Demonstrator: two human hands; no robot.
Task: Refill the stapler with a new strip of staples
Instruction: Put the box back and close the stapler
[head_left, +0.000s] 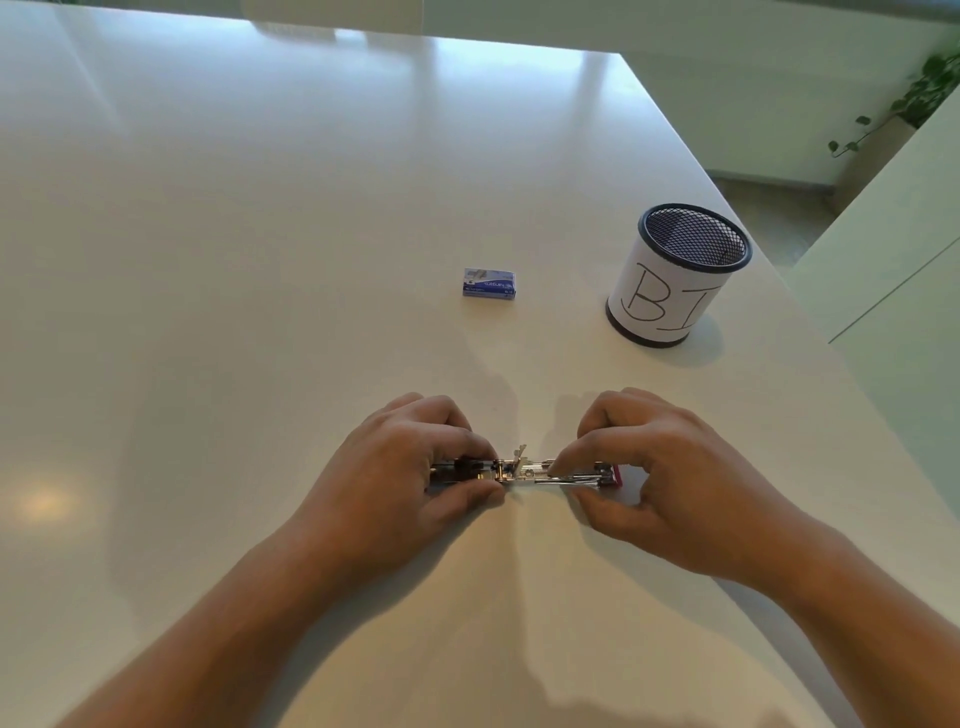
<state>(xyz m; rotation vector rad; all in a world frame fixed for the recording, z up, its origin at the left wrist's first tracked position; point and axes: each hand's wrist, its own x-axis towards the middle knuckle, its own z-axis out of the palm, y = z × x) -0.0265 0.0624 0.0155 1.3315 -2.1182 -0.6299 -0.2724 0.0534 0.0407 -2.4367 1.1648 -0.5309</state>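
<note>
A small stapler (524, 470) lies flat on the white table, swung fully open, its metal channel and hinge showing in the gap between my hands. My left hand (410, 467) grips the stapler's left half, covering most of it. My right hand (644, 467) pinches the right half, where a pink end (616, 475) pokes out past the fingers. A small blue and white staple box (489, 283) lies closed on the table beyond the hands, apart from them. I cannot tell whether a staple strip sits in the channel.
A black mesh cup (675, 275) wrapped in white paper with hand-drawn letters stands at the right, near the table's right edge (769, 249). A white cabinet (893, 291) rises beyond that edge. A plant (924, 93) hangs at the far right.
</note>
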